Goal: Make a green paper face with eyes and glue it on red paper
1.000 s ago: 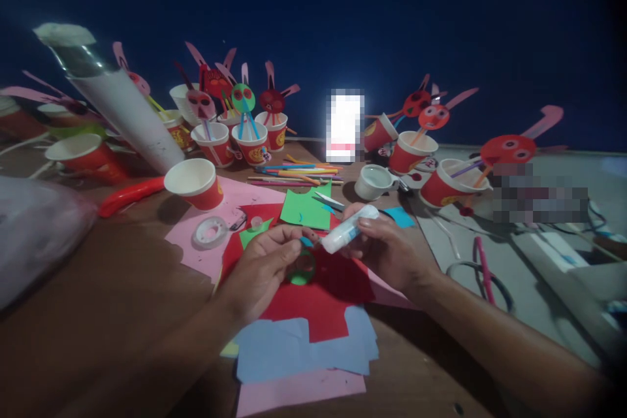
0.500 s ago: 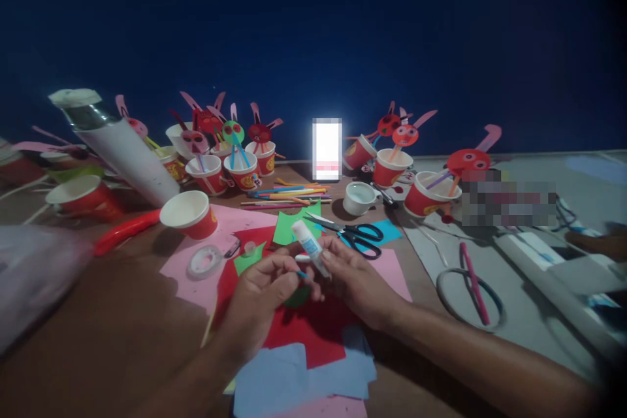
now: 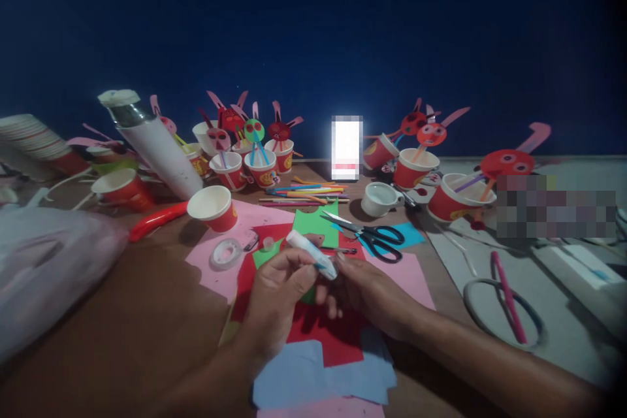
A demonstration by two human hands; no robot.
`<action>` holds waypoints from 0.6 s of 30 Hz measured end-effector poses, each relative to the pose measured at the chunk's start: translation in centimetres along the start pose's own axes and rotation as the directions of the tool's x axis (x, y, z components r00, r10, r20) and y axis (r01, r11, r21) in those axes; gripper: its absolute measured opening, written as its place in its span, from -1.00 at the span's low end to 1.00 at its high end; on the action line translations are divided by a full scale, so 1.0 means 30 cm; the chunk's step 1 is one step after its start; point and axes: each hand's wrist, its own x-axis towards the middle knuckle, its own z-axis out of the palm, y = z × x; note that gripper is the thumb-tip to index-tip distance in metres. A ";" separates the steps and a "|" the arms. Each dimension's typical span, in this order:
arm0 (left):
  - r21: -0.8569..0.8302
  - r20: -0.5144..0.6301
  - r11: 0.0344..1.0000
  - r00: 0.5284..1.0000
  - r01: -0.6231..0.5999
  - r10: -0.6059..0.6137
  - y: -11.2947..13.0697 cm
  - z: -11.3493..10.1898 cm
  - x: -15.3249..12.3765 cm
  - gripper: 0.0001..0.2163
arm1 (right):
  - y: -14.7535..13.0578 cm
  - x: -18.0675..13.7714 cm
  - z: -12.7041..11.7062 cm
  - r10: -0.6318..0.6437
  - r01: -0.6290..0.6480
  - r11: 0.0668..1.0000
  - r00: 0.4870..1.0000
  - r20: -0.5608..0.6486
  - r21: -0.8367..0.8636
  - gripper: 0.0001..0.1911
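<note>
My left hand (image 3: 281,290) is closed with thumb and fingers on a slim white glue tube (image 3: 304,249), which slants down to the right with its upper end free. At the tube's lower end, the fingers of my right hand (image 3: 369,290) are pressed together close against it. Whatever lies between those fingertips is hidden. Below both hands lies a red sheet (image 3: 337,343), with green paper (image 3: 318,225) beyond it. Black-handled scissors (image 3: 377,235) rest open past my right hand. A roll of clear tape (image 3: 225,253) lies left of my left hand.
Red-and-white paper cups (image 3: 213,206) stand across the back, several carrying paper rabbit heads. Coloured sticks (image 3: 308,192) lie in a bundle near a small white cup (image 3: 379,198). A plastic bag (image 3: 53,274) fills the left; a pink-and-grey loop (image 3: 507,300) lies right.
The glue tube has tipped from steep to a flatter slant and now rests in my left fingers. My right thumb has come off its middle. The view has turned slightly left.
</note>
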 end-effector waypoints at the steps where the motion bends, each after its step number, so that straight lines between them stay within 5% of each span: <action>1: -0.034 0.013 0.999 1.000 0.006 -0.005 0.002 -0.001 0.000 -0.86 | 0.002 0.002 -0.003 0.036 -0.037 0.999 0.999 0.016 0.006 -0.48; 11: 0.064 -0.083 0.995 0.993 -0.083 0.088 0.008 -0.024 0.006 -0.92 | -0.031 -0.009 0.012 -0.105 0.087 0.984 0.988 -0.109 -0.156 -0.64; 16: -0.028 0.021 1.000 1.000 0.003 -0.002 0.007 -0.015 0.002 -0.89 | -0.013 -0.007 0.006 0.078 -0.078 0.996 0.997 0.012 -0.049 -0.46; 18: -0.028 0.019 1.000 1.000 0.004 -0.003 0.007 -0.015 0.004 -0.88 | -0.015 -0.005 0.007 0.058 -0.057 0.996 0.998 0.008 -0.062 -0.49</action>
